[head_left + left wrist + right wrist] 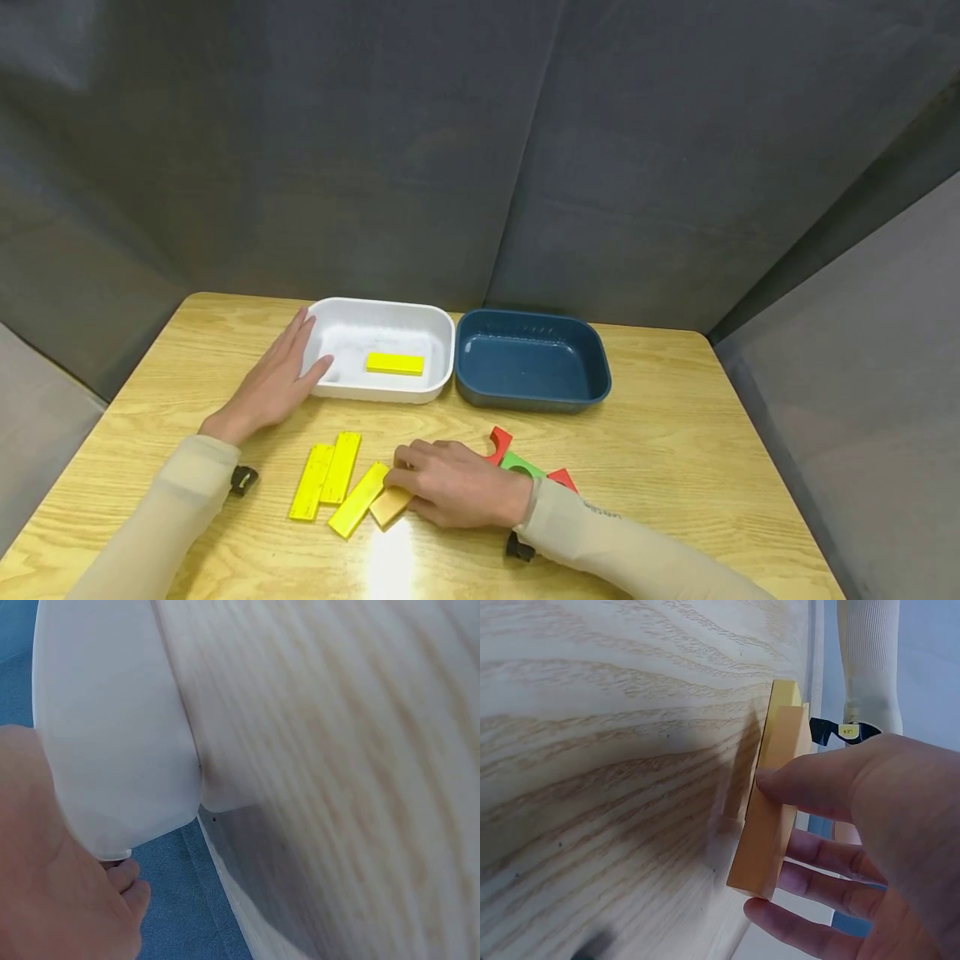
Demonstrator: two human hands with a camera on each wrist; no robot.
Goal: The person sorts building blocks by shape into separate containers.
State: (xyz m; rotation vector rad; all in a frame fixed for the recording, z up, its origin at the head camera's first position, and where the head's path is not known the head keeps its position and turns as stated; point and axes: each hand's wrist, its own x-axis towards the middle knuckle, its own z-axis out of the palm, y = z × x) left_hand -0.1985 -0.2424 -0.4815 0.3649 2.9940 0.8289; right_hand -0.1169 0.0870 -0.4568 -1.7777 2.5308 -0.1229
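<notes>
My right hand [457,483] pinches a plain wooden block [390,505], its thumb on one face and the fingers along the far side. In the right wrist view that block [763,840] overlaps a yellow block [781,697]. Three yellow blocks [342,467] lie to its left on the table. At the white tray [442,358], my left hand [273,387] rests on the left end with fairly straight fingers, the thumb reaching over the rim. One yellow block [394,364] lies inside that tray. The left wrist view shows the palm [67,900] against the tray's wall [120,735].
A dark blue tray [532,400] stands right beside the white one. Red blocks [500,442] and a green block [521,464] with curved cutouts lie behind the right wrist, partly covered by it. Grey cloth [375,167] hangs behind the wooden table [675,467].
</notes>
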